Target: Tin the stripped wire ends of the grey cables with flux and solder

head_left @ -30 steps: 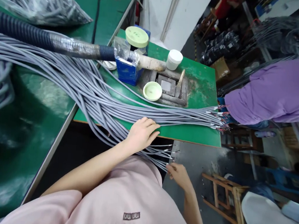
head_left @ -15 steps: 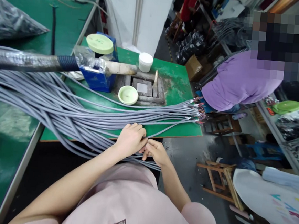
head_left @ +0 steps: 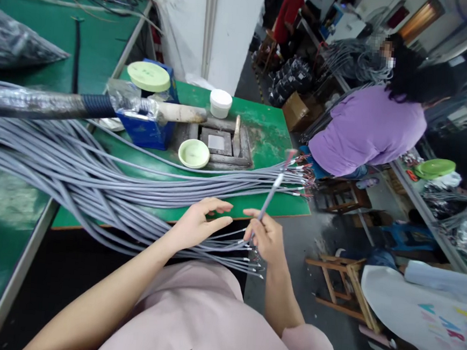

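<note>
Many grey cables point(head_left: 143, 187) run across the green table point(head_left: 270, 124), their stripped ends with white bands and reddish wires near its right edge. More cable ends point(head_left: 251, 260) lie close to my body, below the table edge. My right hand point(head_left: 266, 237) pinches one grey cable point(head_left: 271, 197), whose white-banded end points up and away over the table. My left hand point(head_left: 203, 222) is beside the bundle with its fingers apart and nothing in them.
A blue box point(head_left: 146, 127) with a pale green lid stands behind the cables, under a foil-wrapped hose point(head_left: 41, 103). Near it are a pale green dish point(head_left: 193, 153), a white tub point(head_left: 220, 104) and a metal-framed recess point(head_left: 220, 141). A person in purple point(head_left: 366, 131) sits at right.
My hands have moved apart. The left has opened, while the right has risen slightly and moved right, holding a cable with its end raised. The view has shifted a little.
</note>
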`<state>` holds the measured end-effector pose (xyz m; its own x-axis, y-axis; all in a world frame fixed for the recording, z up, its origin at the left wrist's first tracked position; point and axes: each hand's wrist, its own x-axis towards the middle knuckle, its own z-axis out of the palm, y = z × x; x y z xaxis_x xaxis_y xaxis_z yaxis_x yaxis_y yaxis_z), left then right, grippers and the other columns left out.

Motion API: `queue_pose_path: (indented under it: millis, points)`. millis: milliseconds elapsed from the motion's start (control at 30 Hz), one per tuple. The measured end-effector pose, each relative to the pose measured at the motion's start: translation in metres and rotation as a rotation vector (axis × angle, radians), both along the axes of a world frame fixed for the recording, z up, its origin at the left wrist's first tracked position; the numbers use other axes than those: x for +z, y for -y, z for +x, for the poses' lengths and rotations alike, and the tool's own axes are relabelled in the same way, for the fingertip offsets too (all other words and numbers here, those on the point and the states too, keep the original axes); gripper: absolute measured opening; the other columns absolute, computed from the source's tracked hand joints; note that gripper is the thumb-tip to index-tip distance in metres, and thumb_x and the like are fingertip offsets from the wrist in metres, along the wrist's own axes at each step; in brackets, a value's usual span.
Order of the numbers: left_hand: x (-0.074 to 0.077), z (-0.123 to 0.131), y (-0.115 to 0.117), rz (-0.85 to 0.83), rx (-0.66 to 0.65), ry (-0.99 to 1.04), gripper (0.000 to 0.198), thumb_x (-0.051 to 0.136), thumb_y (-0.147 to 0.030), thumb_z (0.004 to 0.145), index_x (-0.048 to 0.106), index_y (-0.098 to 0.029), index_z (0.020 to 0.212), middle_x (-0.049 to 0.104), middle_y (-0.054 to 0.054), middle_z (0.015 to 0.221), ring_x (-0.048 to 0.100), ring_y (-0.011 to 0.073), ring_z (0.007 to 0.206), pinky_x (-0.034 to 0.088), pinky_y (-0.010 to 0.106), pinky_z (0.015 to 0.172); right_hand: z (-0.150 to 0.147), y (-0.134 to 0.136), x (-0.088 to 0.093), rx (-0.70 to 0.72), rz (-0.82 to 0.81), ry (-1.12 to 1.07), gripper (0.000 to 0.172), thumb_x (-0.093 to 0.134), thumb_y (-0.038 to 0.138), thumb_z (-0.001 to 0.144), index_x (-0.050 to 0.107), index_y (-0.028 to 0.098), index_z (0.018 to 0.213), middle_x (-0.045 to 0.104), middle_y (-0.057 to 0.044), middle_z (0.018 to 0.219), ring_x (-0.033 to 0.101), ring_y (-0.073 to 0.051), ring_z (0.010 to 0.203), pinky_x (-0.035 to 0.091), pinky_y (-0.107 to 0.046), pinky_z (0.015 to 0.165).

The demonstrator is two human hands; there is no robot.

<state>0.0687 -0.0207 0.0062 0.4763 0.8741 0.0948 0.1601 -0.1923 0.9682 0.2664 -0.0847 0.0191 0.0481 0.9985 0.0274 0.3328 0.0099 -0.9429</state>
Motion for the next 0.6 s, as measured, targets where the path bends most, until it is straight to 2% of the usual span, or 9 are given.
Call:
queue_pose_path:
  millis: [167, 300, 400, 533, 600]
  points:
    - [0.011, 0.001, 0.008, -0.337, 0.073, 0.411, 0.030, 0.072, -0.040, 0.074, 0.071, -0.016, 0.093, 0.067, 0.003, 0.077, 0.054, 0.0105, 0.062, 0.045, 0.024, 0.061, -0.021, 0.015, 0.001, 0.262, -0.044, 0.266, 0.030, 0.044, 0.030, 0.094, 0.065, 0.017, 0.109, 0.060, 0.003, 0.053, 0.058, -0.010, 0.049, 0.046, -0.021, 0.056]
    - [0.014, -0.001, 0.009, -0.477, 0.194, 0.587, 0.028, 0.079, -0.039, 0.066, 0.068, -0.015, 0.074, 0.066, 0.000, 0.073, 0.052, 0.0078, 0.058, 0.045, 0.021, 0.058, -0.027, 0.019, 0.001, 0.380, -0.055, 0.371, 0.030, 0.044, 0.029, 0.094, 0.066, 0.017, 0.109, 0.062, 0.002, 0.055, 0.058, -0.011, 0.049, 0.045, -0.023, 0.056]
    - [0.010, -0.006, 0.009, -0.493, 0.194, 0.617, 0.028, 0.080, -0.039, 0.065, 0.069, -0.014, 0.070, 0.066, 0.001, 0.073, 0.053, 0.0080, 0.060, 0.045, 0.022, 0.060, -0.026, 0.020, 0.001, 0.414, -0.054, 0.339, 0.028, 0.046, 0.029, 0.092, 0.068, 0.018, 0.106, 0.062, 0.002, 0.056, 0.059, -0.012, 0.052, 0.046, -0.023, 0.058]
    - [-0.001, -0.007, 0.014, -0.505, 0.123, 0.630, 0.028, 0.080, -0.040, 0.065, 0.072, -0.014, 0.073, 0.067, 0.003, 0.072, 0.055, 0.0092, 0.061, 0.045, 0.023, 0.061, -0.028, 0.018, 0.001, 0.487, -0.087, 0.139, 0.025, 0.048, 0.029, 0.091, 0.069, 0.018, 0.100, 0.062, 0.004, 0.055, 0.056, -0.010, 0.049, 0.044, -0.020, 0.054]
    - [-0.003, -0.004, 0.018, -0.545, 0.064, 0.646, 0.028, 0.080, -0.039, 0.065, 0.071, -0.014, 0.072, 0.065, 0.002, 0.067, 0.053, 0.0083, 0.056, 0.044, 0.023, 0.058, -0.033, 0.015, 0.001, 0.432, -0.060, 0.097, 0.022, 0.052, 0.030, 0.088, 0.069, 0.019, 0.096, 0.061, 0.004, 0.056, 0.054, -0.009, 0.048, 0.043, -0.020, 0.052]
